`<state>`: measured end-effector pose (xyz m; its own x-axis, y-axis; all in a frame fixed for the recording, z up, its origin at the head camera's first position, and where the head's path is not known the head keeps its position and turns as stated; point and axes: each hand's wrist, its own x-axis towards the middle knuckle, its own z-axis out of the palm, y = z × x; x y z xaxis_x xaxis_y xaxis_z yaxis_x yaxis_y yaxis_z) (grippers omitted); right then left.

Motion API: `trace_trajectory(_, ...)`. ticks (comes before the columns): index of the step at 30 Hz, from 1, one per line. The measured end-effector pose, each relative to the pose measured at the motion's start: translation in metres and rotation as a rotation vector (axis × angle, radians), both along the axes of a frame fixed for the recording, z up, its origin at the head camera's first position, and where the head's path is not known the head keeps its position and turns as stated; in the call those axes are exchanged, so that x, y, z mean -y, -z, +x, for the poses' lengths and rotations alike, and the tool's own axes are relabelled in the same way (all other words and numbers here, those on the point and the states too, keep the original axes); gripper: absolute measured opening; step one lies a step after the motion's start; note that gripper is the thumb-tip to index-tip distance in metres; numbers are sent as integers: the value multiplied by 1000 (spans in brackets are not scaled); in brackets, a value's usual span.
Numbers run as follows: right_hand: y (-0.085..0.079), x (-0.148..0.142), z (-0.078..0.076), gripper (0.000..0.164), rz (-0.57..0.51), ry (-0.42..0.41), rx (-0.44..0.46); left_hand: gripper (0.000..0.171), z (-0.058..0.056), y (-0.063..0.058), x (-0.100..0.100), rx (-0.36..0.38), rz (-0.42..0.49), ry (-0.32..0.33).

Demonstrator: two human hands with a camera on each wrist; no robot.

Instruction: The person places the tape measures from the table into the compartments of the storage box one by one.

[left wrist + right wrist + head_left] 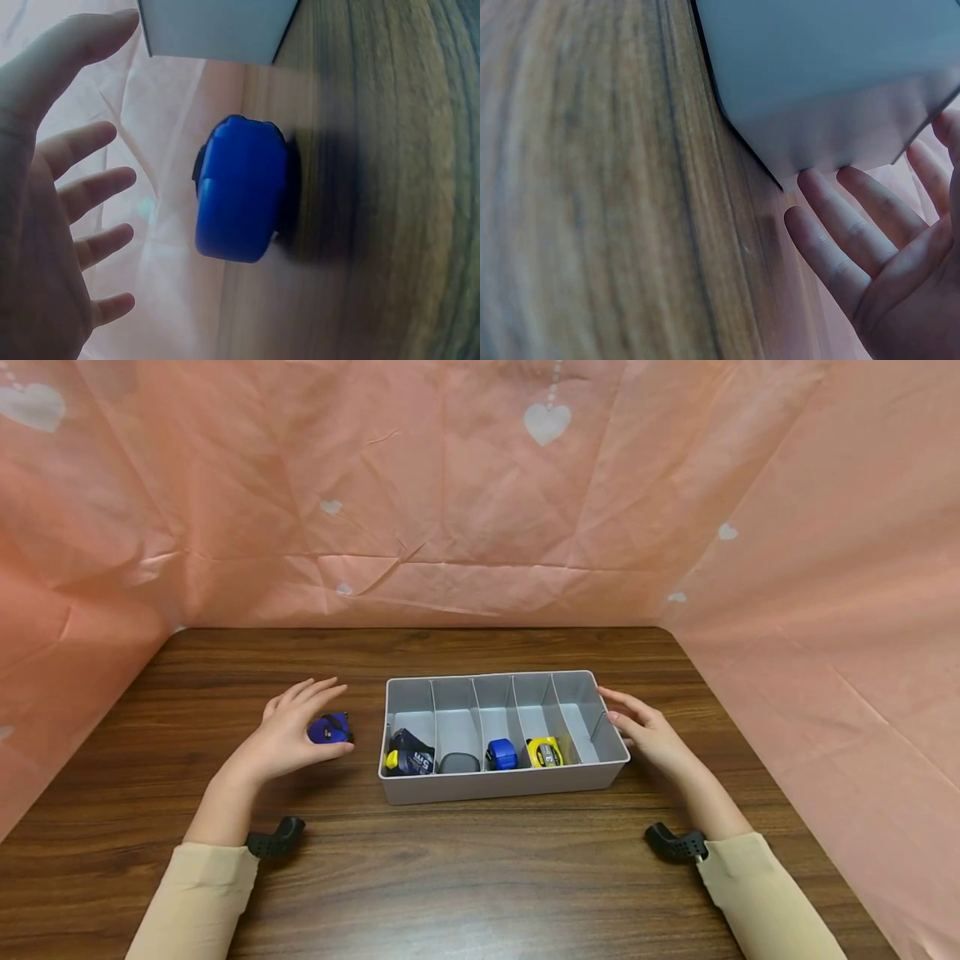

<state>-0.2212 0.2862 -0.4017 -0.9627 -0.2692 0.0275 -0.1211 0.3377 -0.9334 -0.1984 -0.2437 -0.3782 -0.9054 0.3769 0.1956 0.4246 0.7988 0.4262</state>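
A blue tape measure [328,728] with a black strap lies on the table, left of a grey divided box [495,785]. Around it, without visible contact, hovers my left hand [288,731], thumb and fingers spread apart; the left wrist view shows the blue case [241,191] beyond the palm. My right hand [651,735] touches the box's right end, and in the right wrist view its extended fingertips [810,180] meet the end wall. Inside the box sit a dark tape measure [411,762] with a yellow part, a grey rounded item [459,763], a smaller blue tape measure [502,754] and a yellow tape measure [544,752].
Thin dividers [517,710] split the box into several compartments side by side. The box stands on a dark wood table [465,877]. Pink cloth [420,485] with white hearts hangs behind and at both sides. Black wrist mounts [277,838] sit at both cuffs.
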Motion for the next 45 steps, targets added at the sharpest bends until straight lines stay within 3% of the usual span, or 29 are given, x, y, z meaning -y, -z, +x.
trace_trajectory(27, 0, 0, 1, 51, -2, -2, -7, 88, -8, 22, 13, 81, -28, -39)
trace_trajectory(45, -2, 0, 1, 52, 22, -4, -12, 84, -7, 30, 18, 172, -25, -52)
